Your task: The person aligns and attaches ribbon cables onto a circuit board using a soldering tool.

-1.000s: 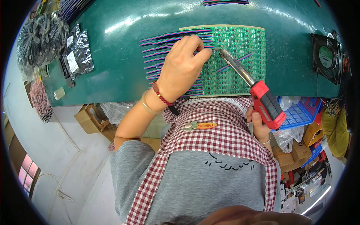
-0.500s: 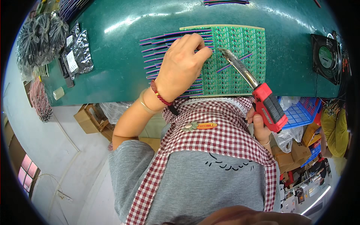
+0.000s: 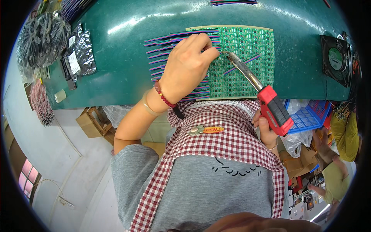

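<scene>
A large sheet of green circuit boards [image 3: 247, 38] lies on the bench, with rows of dark multicoloured ribbon wires [image 3: 160, 50] running off its left side. My left hand [image 3: 189, 60] rests over these wires. Its thumb and fingers are pinched at a ribbon wire by the board's pads, and the fingertips partly hide it. In my right hand [image 3: 267, 130] is a red and black soldering gun [image 3: 274, 110], held by its handle. Its tip points left and reaches the pads just beside my left fingertips. One loose ribbon wire [image 3: 251, 59] lies slantwise across the boards, behind the metal barrel.
A black fan [image 3: 335, 60] stands at the bench's right. Plastic bags of cables [image 3: 42, 38] and a small whitish roll [image 3: 60, 96] are at the left. More ribbon wires [image 3: 234, 2] lie at the far edge. Below right are a blue basket [image 3: 309, 118] and another person's arm [image 3: 328, 154].
The soldering gun has shifted slightly left, its tip closer to my left fingertips. My left hand has barely moved. Another person's arm has come further into view at the lower right.
</scene>
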### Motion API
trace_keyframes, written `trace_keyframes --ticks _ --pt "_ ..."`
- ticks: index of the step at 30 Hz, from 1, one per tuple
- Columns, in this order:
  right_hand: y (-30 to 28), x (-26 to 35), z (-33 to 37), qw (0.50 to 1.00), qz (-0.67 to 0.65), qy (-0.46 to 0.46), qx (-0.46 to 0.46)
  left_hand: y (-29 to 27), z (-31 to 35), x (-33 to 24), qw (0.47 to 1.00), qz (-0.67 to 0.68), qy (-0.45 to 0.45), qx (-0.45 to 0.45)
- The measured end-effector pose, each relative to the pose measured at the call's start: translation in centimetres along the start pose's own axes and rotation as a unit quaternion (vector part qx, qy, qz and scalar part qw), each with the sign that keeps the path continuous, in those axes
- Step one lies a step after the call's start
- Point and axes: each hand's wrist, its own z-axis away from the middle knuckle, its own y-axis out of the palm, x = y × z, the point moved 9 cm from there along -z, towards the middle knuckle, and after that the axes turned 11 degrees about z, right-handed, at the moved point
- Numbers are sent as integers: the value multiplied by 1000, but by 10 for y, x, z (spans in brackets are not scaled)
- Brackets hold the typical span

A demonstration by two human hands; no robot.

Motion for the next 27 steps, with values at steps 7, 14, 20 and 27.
trace_keyframes --ticks 7,14,20,27 --pt "-8 -5 2 998 -31 56 -24 -1 0 0 1000 -1 -7 6" --pt "-4 10 -6 1000 -6 0 2 -1 -2 -1 1000 -1 -2 9" --pt "-3 7 -3 998 -44 43 -7 -1 -2 0 1000 0 -2 7" --pt "-3 6 -4 1000 -9 20 -4 -1 -2 -1 1000 -1 3 9"
